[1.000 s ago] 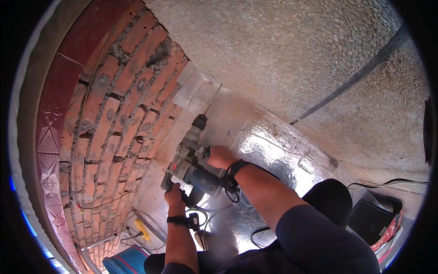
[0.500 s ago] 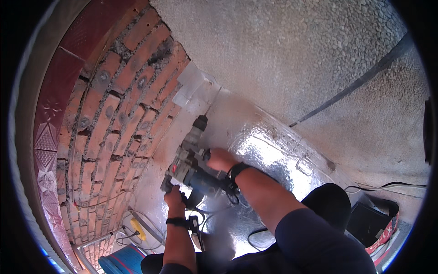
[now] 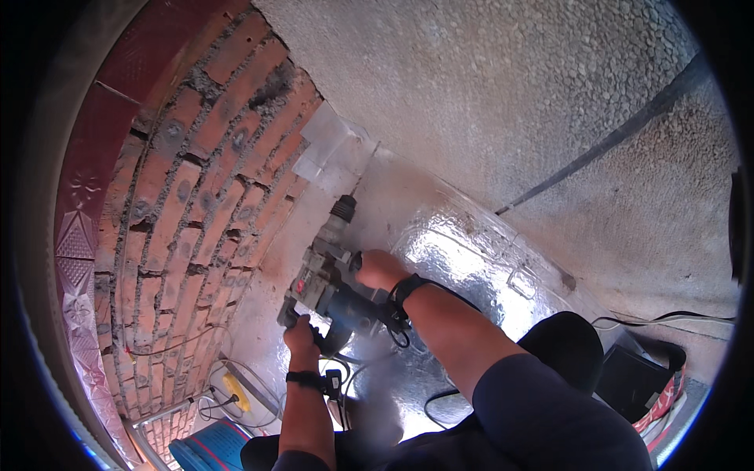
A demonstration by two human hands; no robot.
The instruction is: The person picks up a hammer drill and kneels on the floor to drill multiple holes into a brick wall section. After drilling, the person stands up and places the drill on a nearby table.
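A grey rotary hammer drill (image 3: 314, 281) lies diagonally across the middle, its black chuck (image 3: 343, 207) toward the far side. The long thin drill bit (image 3: 366, 170) reaches to the far corner, by the base of the pebbled wall. Whether its tip is inside the surface I cannot tell. My left hand (image 3: 301, 337) is closed around the drill's rear handle. On the near right of the body, my right hand (image 3: 380, 269) wraps around the side handle. Black straps circle both wrists, and a small dark device (image 3: 333, 384) sits at the left one.
A rough brick wall (image 3: 188, 204) rises on the left, a pebbled wall (image 3: 503, 94) at the far right. Shiny silver sheeting (image 3: 452, 259) covers the surface beneath the drill. Cables, a yellow socket block (image 3: 236, 392), a blue container (image 3: 210, 449) and a black box (image 3: 631, 382) lie near me.
The picture has shifted very slightly. Both hands keep their hold on the drill, which stays in almost the same place.
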